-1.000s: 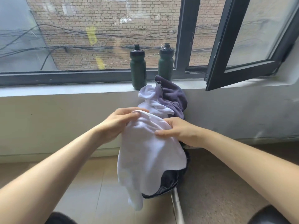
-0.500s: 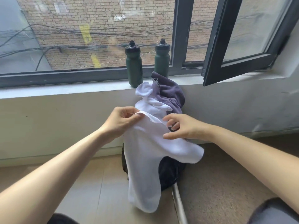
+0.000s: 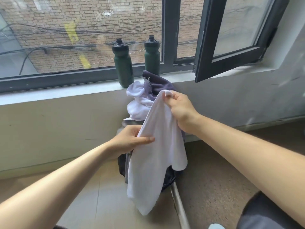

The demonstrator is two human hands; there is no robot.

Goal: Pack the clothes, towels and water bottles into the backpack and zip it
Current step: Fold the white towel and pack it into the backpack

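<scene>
A white towel [image 3: 156, 171] hangs in front of me, held by both hands. My right hand [image 3: 179, 109] grips its top corner, raised high. My left hand [image 3: 132, 141] pinches its left edge lower down. Behind the towel stands a dark backpack [image 3: 170, 179] on the floor against the wall, mostly hidden. A white cloth [image 3: 137, 103] and a grey-purple cloth [image 3: 156, 85] bulge out of its top. Two dark green water bottles [image 3: 123, 63] [image 3: 152, 55] stand upright on the windowsill [image 3: 57, 95].
An open window sash [image 3: 231, 52] juts inward at the right above the sill. A metal bar [image 3: 179, 210] lies on the floor below the backpack. Tiled floor spreads left, speckled floor right. My dark-clad knee [image 3: 267, 214] shows at bottom right.
My right hand took the towel's top corner and lifted it. My left hand slid down the left edge. The towel now hangs longer and narrower.
</scene>
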